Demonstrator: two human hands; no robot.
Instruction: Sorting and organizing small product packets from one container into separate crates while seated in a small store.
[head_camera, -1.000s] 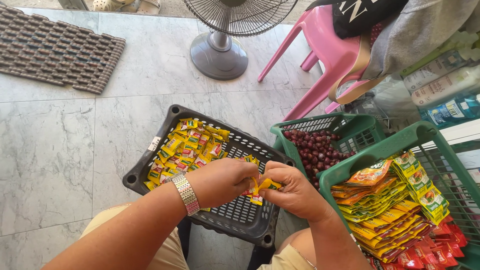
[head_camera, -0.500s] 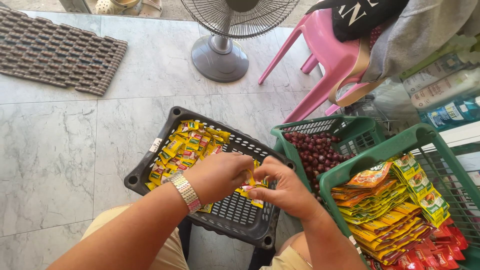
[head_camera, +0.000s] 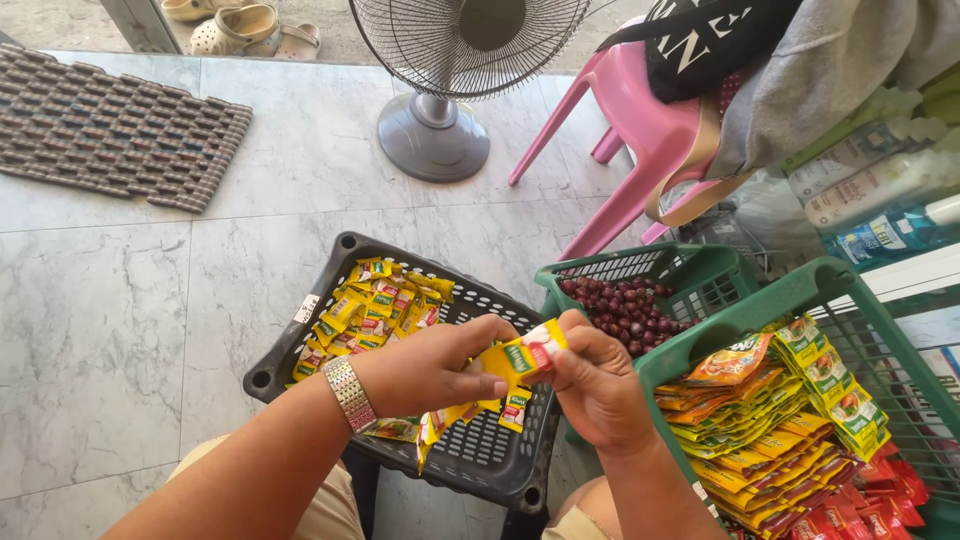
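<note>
Above the black plastic basket (head_camera: 300, 362), a strip of small yellow sachets (head_camera: 520, 362) is stretched between the two hands, its top sachet pinched at both sides and the lower ones hanging down towards the basket's mesh floor. To part a sachet cleanly here, it looks best to keep both grips close to the seam, one on each side, and to pull apart along the join, not through the packet, so that the contents stay sealed and the loose tail does not swing off over the rim. The left hand (head_camera: 425, 368), with a metal watch (head_camera: 346, 392) on its wrist, has its thumb and forefinger closed tight on the left part of the strip, the other fingers curled beneath. The right hand (head_camera: 598, 385) clamps the right end of the top sachet between thumb and fingertips, likewise closed with no gap showing. More yellow sachets (head_camera: 365, 312) lie heaped at the far end of the black basket. Just to the right stands a green basket (head_camera: 695, 268) of dark red shallots (head_camera: 625, 308), and nearer, another green crate (head_camera: 800, 290) holds stacked packets (head_camera: 760, 430) in yellow, orange and red. Beyond are a fan (head_camera: 440, 70), a pink chair (head_camera: 640, 140) and a brown mat (head_camera: 110, 130) on the marble floor (head_camera: 90, 330).
</note>
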